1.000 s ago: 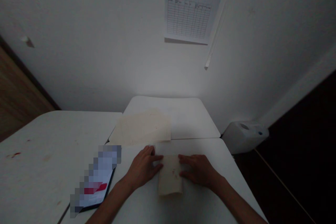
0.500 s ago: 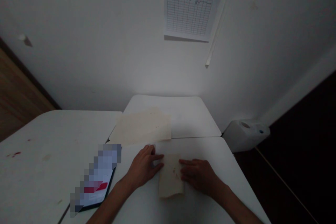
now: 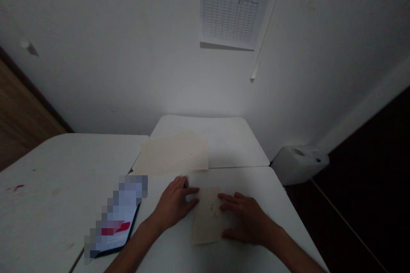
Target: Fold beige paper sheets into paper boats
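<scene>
A small beige rectangle of paper, with a few dark specks on it, lies in front of me on the white table. My left hand rests at its upper left edge, index finger and thumb stretched out and the other fingers curled. On the opposite side, my right hand has its fingers spread along the right edge, the thumb down by the lower right corner. Both hands touch the paper without gripping it. Behind them is a larger beige sheet, lying flat.
A phone lies left of my left forearm, partly blurred out. Another white table with reddish marks adjoins on the left. On the right, beyond the table edge, stands a pale plastic container. A printed chart hangs on the wall.
My right hand has opened wider, its thumb moving down toward the paper's lower right corner. The paper's near edge, curled up before, now lies flatter. My left hand has barely moved.
</scene>
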Demonstrator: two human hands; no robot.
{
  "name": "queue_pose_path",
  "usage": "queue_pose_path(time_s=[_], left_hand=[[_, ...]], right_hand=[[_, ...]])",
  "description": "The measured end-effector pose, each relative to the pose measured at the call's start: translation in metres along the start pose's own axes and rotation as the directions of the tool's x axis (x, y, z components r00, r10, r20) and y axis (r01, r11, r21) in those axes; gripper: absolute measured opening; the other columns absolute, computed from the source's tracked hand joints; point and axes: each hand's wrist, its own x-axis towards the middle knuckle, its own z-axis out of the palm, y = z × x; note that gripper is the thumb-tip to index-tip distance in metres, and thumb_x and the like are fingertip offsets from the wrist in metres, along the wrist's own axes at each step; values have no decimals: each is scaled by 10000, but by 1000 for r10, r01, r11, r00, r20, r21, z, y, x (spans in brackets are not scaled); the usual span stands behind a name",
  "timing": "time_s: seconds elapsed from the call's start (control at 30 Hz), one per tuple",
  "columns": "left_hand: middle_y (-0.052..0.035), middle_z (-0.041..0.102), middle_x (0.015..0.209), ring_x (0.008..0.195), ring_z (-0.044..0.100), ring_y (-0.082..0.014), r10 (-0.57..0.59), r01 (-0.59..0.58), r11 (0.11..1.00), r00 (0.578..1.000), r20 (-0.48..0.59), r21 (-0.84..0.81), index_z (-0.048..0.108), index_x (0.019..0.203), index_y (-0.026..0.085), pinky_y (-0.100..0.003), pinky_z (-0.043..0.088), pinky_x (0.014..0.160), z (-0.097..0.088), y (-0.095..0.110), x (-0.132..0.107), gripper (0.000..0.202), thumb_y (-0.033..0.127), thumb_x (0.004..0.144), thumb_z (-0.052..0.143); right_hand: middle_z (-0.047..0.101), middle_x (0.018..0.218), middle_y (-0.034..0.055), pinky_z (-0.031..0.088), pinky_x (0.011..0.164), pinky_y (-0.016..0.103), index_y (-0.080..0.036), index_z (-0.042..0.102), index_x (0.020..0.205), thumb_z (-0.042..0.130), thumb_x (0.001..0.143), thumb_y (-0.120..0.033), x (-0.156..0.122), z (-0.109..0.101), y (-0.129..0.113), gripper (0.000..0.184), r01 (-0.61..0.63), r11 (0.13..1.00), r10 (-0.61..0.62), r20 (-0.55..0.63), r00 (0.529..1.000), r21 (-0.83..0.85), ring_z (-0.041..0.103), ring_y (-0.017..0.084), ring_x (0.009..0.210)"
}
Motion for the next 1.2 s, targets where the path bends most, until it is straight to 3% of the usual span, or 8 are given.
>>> queue_pose_path(time_s=[0.17,0.4,0.6,0.7,0.8,0.93,1.1,1.2], left_hand=[[-66,564,1007,970,532,-258,-11,12,1000,1000,-19,14,678,1128,273,-392,434,854,1,7,-6,330,371,814,661],[-101,513,1309,1191,472,-317,-7,3,999,992,-126,-37,566,1233,268,-495,421,976,18,37,-40,408,327,833,625],[-78,478,1419,1277,448,-308,159,-160,987,986,-40,-20,522,1291,294,-524,404,1034,22,43,-57,417,291,877,574],[-88,480,1425,1273,459,-319,175,-175,984,985,-11,20,516,1305,277,-538,409,1033,20,43,-59,443,324,871,593],[-90,491,1416,1249,484,-322,191,-189,980,981,-22,61,523,1303,272,-517,457,995,21,47,-62,432,316,877,584],[-80,553,1345,1207,511,-297,243,-242,969,970,-29,44,558,1247,245,-475,493,966,21,57,-62,407,127,860,521],[-56,656,1089,1000,593,-205,265,-249,955,961,84,-161,624,1011,211,-340,535,877,18,65,-45,320,-4,837,463],[-58,657,1097,998,592,-206,236,-228,965,970,51,-129,629,1008,207,-353,530,878,21,58,-36,303,5,864,455]], right_hand=[[478,1432,-9,414,974,420,-309,614,1167,791,646,-458,0,1,1,570,14,1000,-15,-9,1000,-9,537,297,1141],[455,1450,-6,370,1021,460,-309,608,1153,815,586,-503,-2,5,2,634,3,1000,-3,15,1000,-13,490,336,1215],[438,1462,-4,335,1048,478,-319,597,1181,803,602,-530,-4,6,3,651,-4,1000,4,17,1000,0,457,346,1256],[441,1460,-6,296,1078,469,-320,595,1186,802,619,-516,-4,7,6,635,8,1000,-8,10,1000,15,446,326,1271],[462,1445,-3,278,1088,451,-301,612,1160,718,762,-443,-2,10,7,435,1,1000,-1,-36,999,3,460,288,1258],[509,1402,-5,313,1055,432,-278,660,1065,564,917,-335,6,21,4,185,-72,995,57,-188,981,-75,489,258,1201],[552,1342,1,377,982,393,-270,675,1000,562,921,-231,17,36,0,144,-123,983,78,-293,953,-138,496,245,1137],[573,1300,3,382,964,376,-285,686,995,581,912,-197,21,39,2,161,-121,985,74,-326,943,-125,502,229,1103]])
